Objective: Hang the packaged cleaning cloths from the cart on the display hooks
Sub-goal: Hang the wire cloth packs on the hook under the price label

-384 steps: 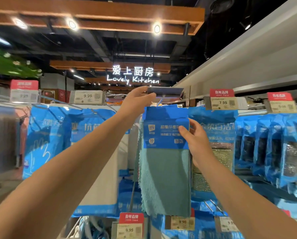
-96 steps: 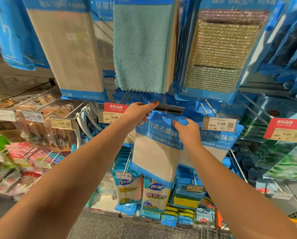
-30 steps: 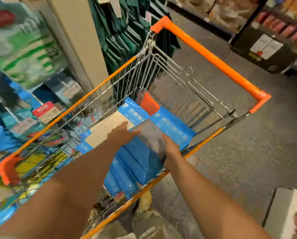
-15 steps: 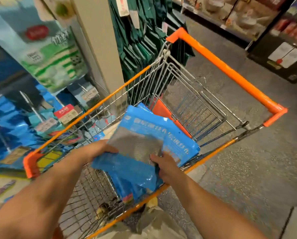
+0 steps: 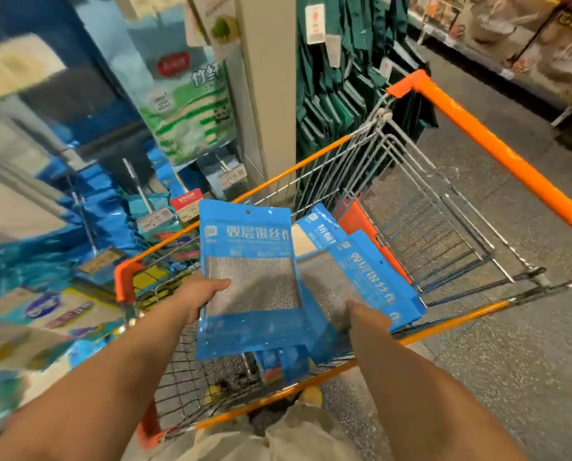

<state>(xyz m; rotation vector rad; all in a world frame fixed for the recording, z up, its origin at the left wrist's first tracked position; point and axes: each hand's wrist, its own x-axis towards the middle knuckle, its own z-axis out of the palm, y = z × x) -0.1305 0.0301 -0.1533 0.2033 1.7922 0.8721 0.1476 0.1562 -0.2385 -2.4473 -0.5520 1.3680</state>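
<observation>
My left hand (image 5: 202,294) clenched its fingers (image 5: 218,283) on the blue plastic pack of silver mesh cloth (image 5: 249,277), lifted above the orange-railed wire cart (image 5: 497,151) with its hang-hole uppermost for hooking, while my right hand (image 5: 366,316) gripped a second pack (image 5: 374,277) near the cart's near rail.

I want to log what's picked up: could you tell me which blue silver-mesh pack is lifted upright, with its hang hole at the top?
The pack in the left hand, the upright pack. The second mesh pack lies tilted under the right hand.
</observation>
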